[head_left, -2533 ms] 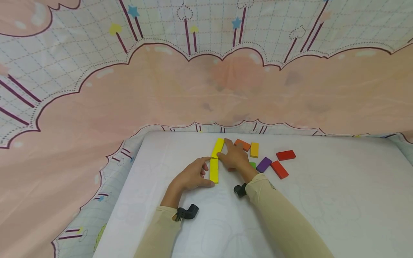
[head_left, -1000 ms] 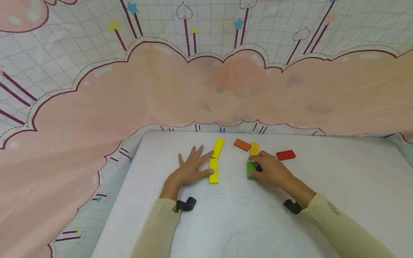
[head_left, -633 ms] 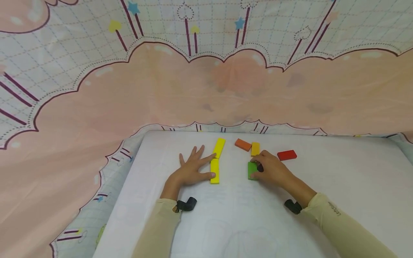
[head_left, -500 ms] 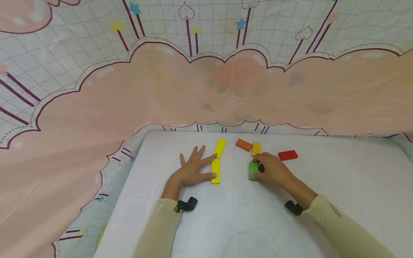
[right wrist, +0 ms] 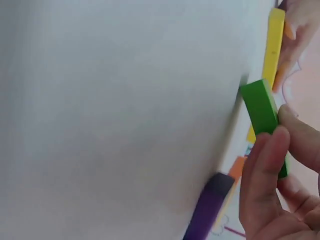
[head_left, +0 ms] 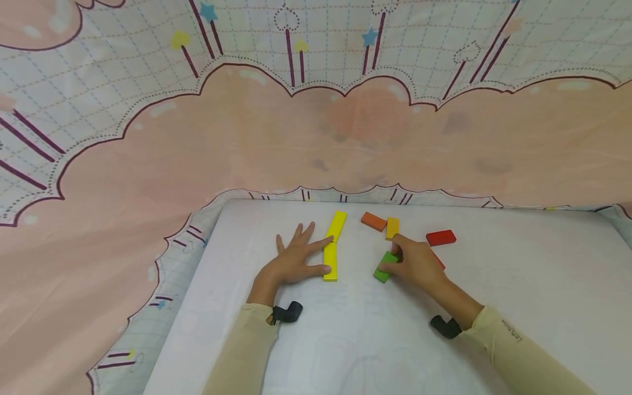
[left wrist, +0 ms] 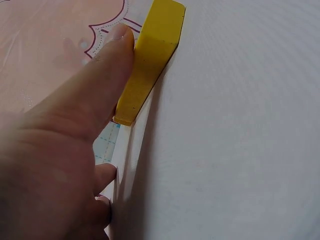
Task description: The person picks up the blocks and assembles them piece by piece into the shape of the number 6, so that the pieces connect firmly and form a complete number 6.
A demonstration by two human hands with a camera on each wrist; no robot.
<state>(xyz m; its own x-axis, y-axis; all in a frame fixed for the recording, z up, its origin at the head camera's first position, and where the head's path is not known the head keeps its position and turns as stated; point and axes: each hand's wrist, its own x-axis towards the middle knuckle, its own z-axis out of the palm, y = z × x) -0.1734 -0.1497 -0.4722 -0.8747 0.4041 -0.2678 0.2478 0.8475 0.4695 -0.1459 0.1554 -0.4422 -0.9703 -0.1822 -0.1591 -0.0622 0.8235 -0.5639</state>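
Two flat yellow blocks lie end to end in the head view: the far one [head_left: 338, 225] slants a little, the near one [head_left: 330, 258] points straight toward me. My left hand [head_left: 291, 260] rests beside them with fingers spread, its thumb and index fingertip touching them. To the right, my right hand [head_left: 417, 263] pinches a green block [head_left: 382, 274] between thumb and fingers. That green block [right wrist: 261, 107] is tilted in the right wrist view, and a purple block [right wrist: 207, 207] lies below it; the hand hides the purple one from the head view.
An orange block [head_left: 373, 221] and a darker yellow block [head_left: 392, 227] lie beyond the right hand. One red block [head_left: 441, 237] lies farther right; another red block [head_left: 439, 261] is partly behind the wrist. A patterned cloth [head_left: 345, 142] hangs behind the white table [head_left: 533, 285].
My right hand has left the far yellow block and gripped the green block, which is now turned and shifted slightly toward me. My left hand's fingers have spread out beside the yellow blocks.
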